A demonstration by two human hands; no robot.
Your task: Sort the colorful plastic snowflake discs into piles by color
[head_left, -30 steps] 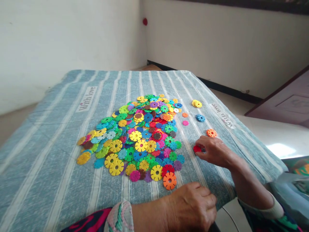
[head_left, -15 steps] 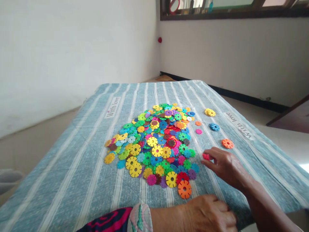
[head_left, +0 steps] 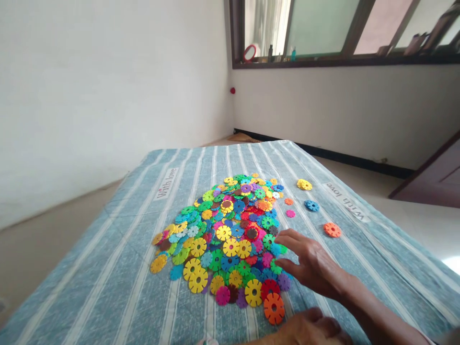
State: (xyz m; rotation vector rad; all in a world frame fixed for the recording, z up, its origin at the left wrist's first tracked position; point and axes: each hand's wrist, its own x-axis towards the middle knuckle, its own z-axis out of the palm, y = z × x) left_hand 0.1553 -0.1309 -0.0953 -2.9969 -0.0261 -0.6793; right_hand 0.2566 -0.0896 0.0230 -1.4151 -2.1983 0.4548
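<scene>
A heap of flat, notched plastic flower discs (head_left: 231, 247) in many colours lies on the striped cloth. My right hand (head_left: 311, 263) reaches in at the heap's right edge, thumb and fingers apart, close to green and light blue discs. I see nothing held between its fingers. Low in the view, my left hand (head_left: 305, 329) rests near the cloth, fingers curled under; whatever they may hold is hidden. Just above it sits a large orange disc (head_left: 274, 308), overlapping a red disc (head_left: 270, 289).
Right of the heap lie yellow discs (head_left: 304, 184), blue discs (head_left: 312, 206), an orange disc (head_left: 332, 230), and small orange (head_left: 289, 201) and pink discs (head_left: 291, 213). The blue striped cloth (head_left: 118, 249) covers the table. Beyond are white walls and a window ledge (head_left: 323, 61).
My right hand has moved left to the heap and its fingers have spread; the small pinkish-red disc it pinched is no longer in it. The view has tilted up.
</scene>
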